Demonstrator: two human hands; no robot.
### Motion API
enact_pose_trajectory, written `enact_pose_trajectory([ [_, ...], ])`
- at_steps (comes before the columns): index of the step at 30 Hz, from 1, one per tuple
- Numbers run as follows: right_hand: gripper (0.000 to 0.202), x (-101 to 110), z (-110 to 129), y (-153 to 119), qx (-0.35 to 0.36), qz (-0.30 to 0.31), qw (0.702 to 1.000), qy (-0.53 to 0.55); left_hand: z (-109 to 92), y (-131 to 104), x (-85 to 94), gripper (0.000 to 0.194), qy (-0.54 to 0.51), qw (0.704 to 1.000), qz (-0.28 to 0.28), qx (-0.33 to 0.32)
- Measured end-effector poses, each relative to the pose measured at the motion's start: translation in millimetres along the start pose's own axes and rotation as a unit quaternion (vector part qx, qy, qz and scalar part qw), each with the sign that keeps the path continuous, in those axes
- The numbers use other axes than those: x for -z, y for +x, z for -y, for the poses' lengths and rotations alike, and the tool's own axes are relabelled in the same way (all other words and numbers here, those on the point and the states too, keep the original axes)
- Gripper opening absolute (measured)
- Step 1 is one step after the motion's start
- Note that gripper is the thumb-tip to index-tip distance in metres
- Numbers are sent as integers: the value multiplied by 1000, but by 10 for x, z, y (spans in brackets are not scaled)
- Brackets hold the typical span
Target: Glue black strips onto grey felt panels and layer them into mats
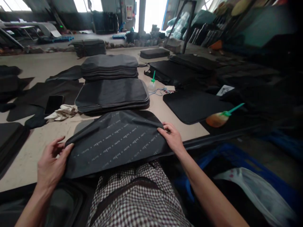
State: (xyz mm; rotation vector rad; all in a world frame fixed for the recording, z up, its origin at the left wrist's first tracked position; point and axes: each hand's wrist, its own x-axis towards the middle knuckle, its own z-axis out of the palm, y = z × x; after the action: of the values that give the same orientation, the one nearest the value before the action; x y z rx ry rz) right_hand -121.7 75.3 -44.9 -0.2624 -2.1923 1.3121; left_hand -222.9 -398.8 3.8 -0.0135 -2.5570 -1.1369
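Observation:
A black lining sheet with diagonal rows of pale printed lettering point(118, 142) spans the space between my hands at the table's front edge. My left hand point(53, 159) pinches its left edge between thumb and fingers. On the right side, my right hand point(171, 135) grips the sheet's upper right edge, thumb on top. A dark rounded panel point(151, 117) shows partly behind the sheet; whether they are joined I cannot tell. Just beyond lies a stack of black rounded panels point(113, 94), with a taller grey-black stack point(110, 66) behind it.
A bottle of amber liquid with a green nozzle point(217, 119) lies tilted at right, near a flat black panel point(196, 105). A smaller green-tipped bottle point(152, 84) stands mid-table. At left are a phone point(54, 104) and crumpled cloth point(62, 113). A blue crate point(236, 154) sits below right.

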Motion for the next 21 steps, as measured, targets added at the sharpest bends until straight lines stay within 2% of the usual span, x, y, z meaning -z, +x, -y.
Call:
enact_pose_trajectory([
  [8,38,113,94,-22,-43,-32,992,112,-208,-5,84,68,1,999,-35,30],
  [12,35,160,209,-75,-48,-48,986,151,-409,-20,100,65,19,998,-53,8],
  [15,34,277,362,-109,-28,-83,980,177,-609,-59,100,61,32,999,-41,1],
  [17,33,491,426,-165,-11,-118,977,179,-751,-104,79,60,22,999,-40,-13],
  [19,34,853,421,-285,-9,-180,971,156,-886,-165,30,59,-5,999,-21,-36],
  [21,35,1320,368,-485,-19,-268,959,91,-1007,-241,-51,56,-35,996,55,-59],
])
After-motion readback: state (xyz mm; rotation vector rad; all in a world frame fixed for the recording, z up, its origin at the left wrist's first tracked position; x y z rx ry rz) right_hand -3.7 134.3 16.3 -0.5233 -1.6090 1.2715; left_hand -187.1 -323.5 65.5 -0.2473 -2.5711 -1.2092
